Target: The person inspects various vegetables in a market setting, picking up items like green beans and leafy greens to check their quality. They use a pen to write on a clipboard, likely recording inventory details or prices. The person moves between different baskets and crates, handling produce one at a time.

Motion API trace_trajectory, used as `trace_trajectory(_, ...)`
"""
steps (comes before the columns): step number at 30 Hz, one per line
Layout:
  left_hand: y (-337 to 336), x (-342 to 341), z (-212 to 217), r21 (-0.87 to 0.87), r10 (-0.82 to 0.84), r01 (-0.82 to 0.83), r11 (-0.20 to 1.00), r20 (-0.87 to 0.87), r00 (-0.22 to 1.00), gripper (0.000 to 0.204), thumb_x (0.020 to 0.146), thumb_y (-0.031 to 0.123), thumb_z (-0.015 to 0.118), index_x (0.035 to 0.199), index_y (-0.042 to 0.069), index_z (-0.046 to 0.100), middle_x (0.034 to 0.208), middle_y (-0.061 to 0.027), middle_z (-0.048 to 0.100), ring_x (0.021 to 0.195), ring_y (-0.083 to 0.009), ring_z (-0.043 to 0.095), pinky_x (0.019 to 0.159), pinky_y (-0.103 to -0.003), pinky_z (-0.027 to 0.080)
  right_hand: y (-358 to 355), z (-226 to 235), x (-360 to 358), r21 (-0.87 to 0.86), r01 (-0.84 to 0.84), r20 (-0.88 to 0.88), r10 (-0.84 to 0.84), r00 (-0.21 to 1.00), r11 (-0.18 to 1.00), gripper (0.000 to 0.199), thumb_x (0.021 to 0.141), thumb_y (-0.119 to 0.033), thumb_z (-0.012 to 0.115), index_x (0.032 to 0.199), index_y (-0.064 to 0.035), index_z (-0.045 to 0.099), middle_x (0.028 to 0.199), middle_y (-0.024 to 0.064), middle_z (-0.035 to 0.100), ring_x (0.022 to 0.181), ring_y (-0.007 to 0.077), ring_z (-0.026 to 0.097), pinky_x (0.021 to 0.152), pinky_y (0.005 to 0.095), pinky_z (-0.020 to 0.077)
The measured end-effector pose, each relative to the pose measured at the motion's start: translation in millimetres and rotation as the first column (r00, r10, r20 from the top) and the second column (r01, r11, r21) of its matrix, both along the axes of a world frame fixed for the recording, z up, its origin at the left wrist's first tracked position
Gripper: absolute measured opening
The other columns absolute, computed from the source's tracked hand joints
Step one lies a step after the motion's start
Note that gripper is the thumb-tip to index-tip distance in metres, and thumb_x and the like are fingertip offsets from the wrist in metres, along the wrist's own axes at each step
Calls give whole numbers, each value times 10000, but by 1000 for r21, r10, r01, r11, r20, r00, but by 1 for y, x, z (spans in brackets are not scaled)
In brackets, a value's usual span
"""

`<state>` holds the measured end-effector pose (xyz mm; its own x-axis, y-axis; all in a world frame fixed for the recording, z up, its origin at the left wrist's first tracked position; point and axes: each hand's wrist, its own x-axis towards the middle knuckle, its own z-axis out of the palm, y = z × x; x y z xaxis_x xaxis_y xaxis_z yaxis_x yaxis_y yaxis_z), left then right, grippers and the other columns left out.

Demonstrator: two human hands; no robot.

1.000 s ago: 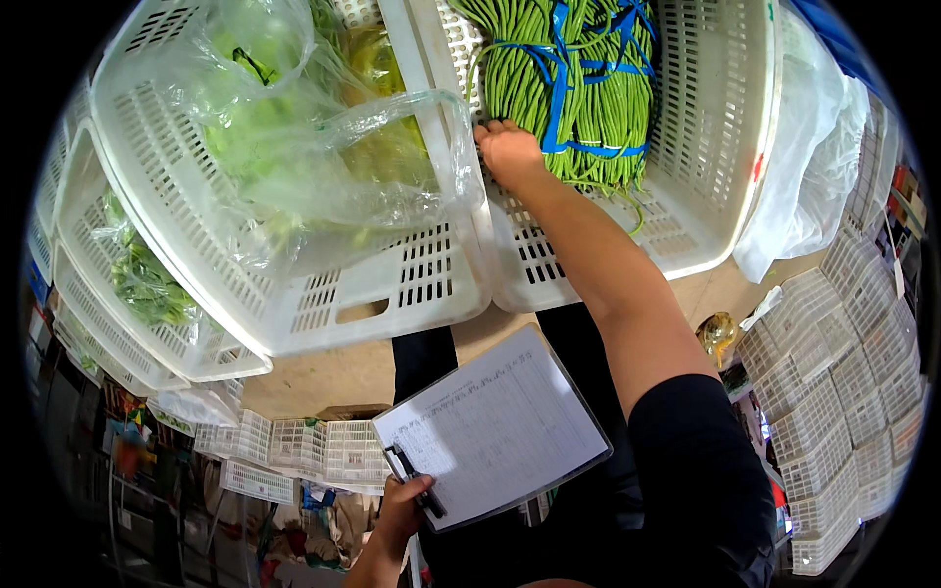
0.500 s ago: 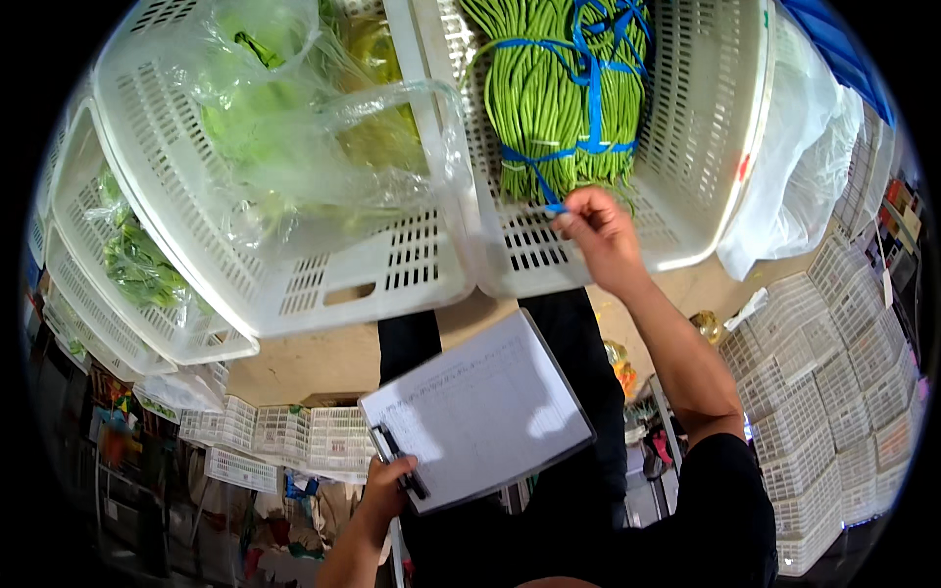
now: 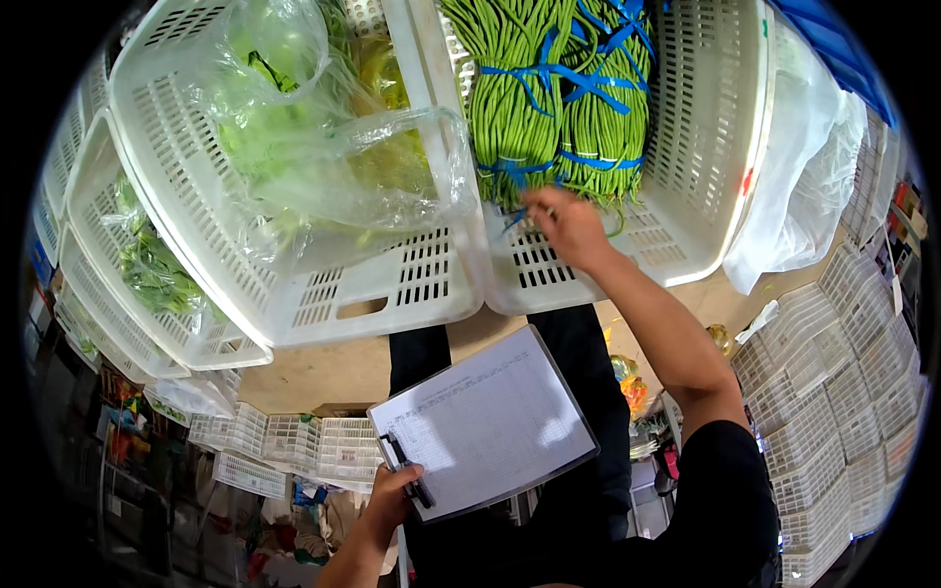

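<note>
While left grip (image 3: 394,490) clamps clipboard (image 3: 495,421) edge, right (image 3: 569,225), closure unclear, has room below beans (image 3: 512,127).

The right crate (image 3: 720,167) is open to my right grip (image 3: 567,223) from above and over its near rim, with bare slotted plastic between that rim and the long beans (image 3: 515,118), though blue tape (image 3: 517,176) crowds my fingertips. On the right the crate's tall side wall bars me, only a narrow gap from the beans, and on the left the left crate (image 3: 417,316) and its clear plastic bag (image 3: 294,186) stand in the way. Lower down, the clipboard (image 3: 485,421) in my left grip (image 3: 392,493) takes up room, leaving a passage between its top edge and the crates.
</note>
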<state>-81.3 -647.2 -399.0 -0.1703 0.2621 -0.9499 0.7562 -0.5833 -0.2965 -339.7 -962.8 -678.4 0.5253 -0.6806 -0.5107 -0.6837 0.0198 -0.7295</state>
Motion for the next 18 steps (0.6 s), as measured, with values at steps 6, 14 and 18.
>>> trace_trajectory(6,3,-1,0,-17,25,-26,1000,-23,999,504,751,72,707,1229,-25,578,1118,-133,649,1017,-285,633,902,-426,505,-14,-76,8,-230,46,-308,-117,944,972,238,840,-50,596,1067,-96,651,1128,179,591,893,363,656,748,440,551)
trace_trajectory(14,2,-3,2,-23,22,-21,1000,9,1000,500,766,63,693,1244,-21,572,1130,-122,648,1031,-273,627,921,-414,496,1,-93,38,-55,-457,-698,293,653,888,209,847,-113,618,1050,-67,645,1133,134,538,988,292,615,719,368,588)
trace_trajectory(18,5,-2,1,-12,-10,10,1000,4,1000,508,773,69,677,1260,-18,562,1137,-113,640,1047,-266,615,930,-409,487,15,-93,21,-112,-271,-659,132,740,956,209,872,-103,596,1079,-76,617,1160,154,497,1001,321,608,758,403,587)
